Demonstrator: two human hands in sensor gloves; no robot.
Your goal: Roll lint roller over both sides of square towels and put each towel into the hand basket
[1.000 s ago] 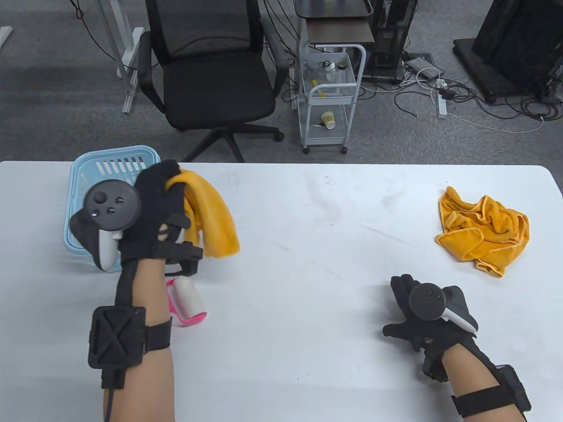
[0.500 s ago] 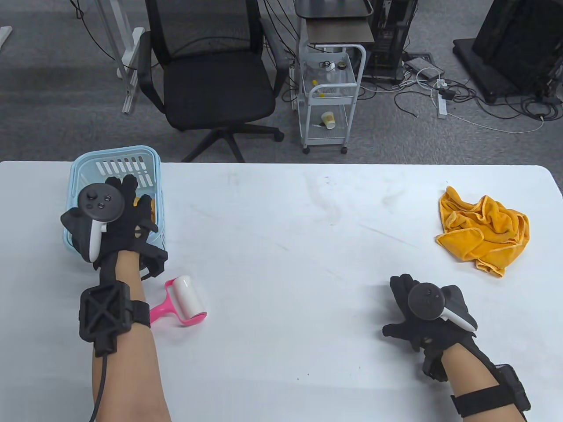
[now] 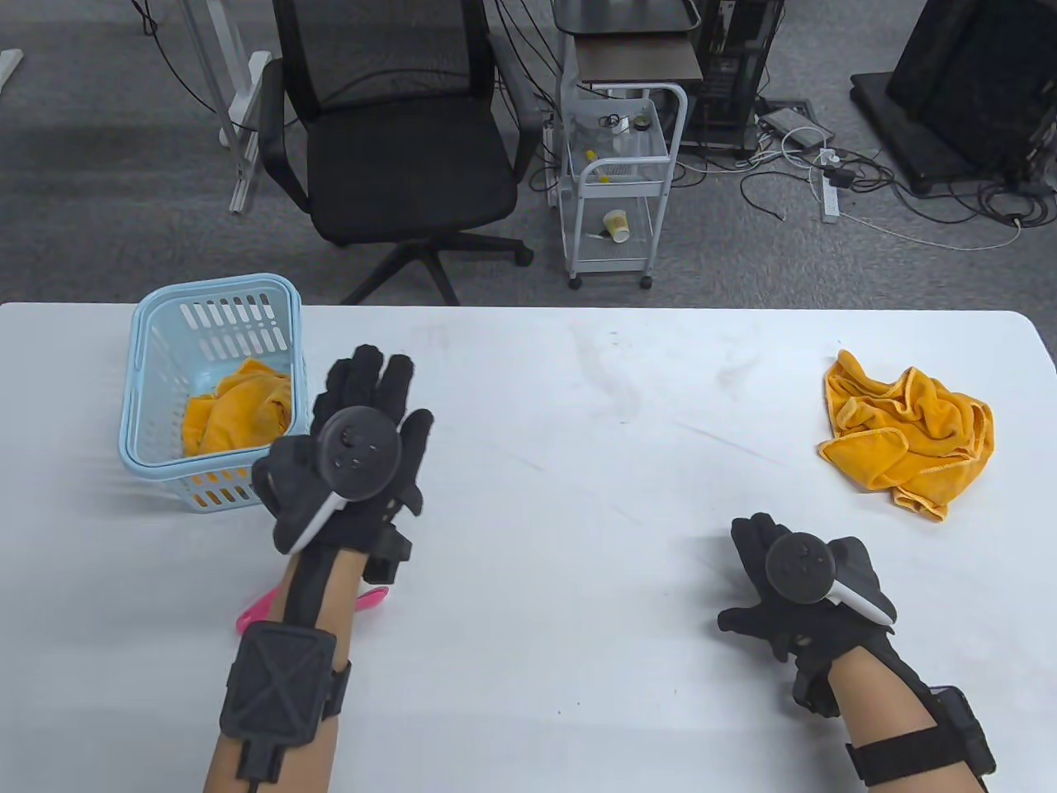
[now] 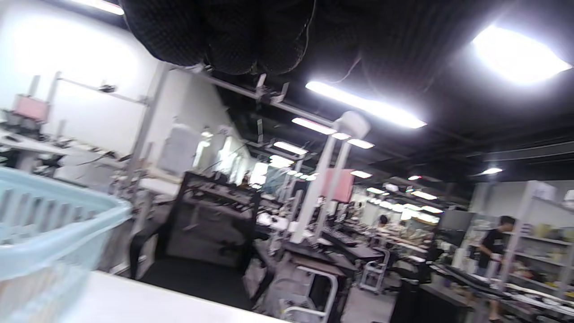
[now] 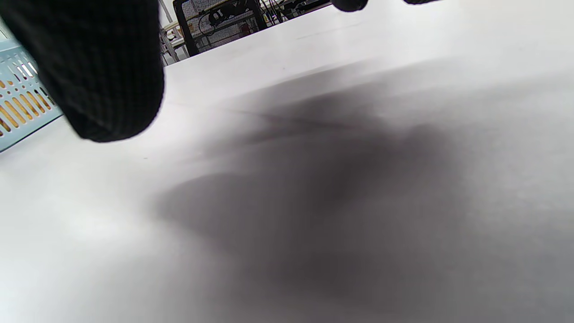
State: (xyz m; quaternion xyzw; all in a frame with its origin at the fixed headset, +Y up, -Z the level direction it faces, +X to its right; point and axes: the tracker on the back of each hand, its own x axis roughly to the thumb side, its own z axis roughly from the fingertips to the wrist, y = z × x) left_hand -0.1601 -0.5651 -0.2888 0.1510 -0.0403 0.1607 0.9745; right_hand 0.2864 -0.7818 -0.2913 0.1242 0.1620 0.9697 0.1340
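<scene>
A pale blue hand basket (image 3: 153,388) stands at the table's back left, and a crumpled yellow towel (image 3: 239,405) lies inside it. My left hand (image 3: 376,396) hovers just right of the basket with fingers straight and nothing in it. Its forearm hides most of the pink lint roller (image 3: 256,610); only the handle tip and a pink edge show. A second yellow towel (image 3: 908,429) lies bunched at the table's right. My right hand (image 3: 764,570) rests flat on the table in front of that towel, empty. The basket's rim (image 4: 54,224) shows blurred in the left wrist view.
The white table (image 3: 578,462) runs the full width of the table view. Beyond its far edge stand a black office chair (image 3: 396,140) and a small white cart (image 3: 619,182) on grey carpet with cables.
My left hand carried the yellow towel over the basket, let it go inside, then moved right and toward me, now covering the lint roller. The right hand stayed still.
</scene>
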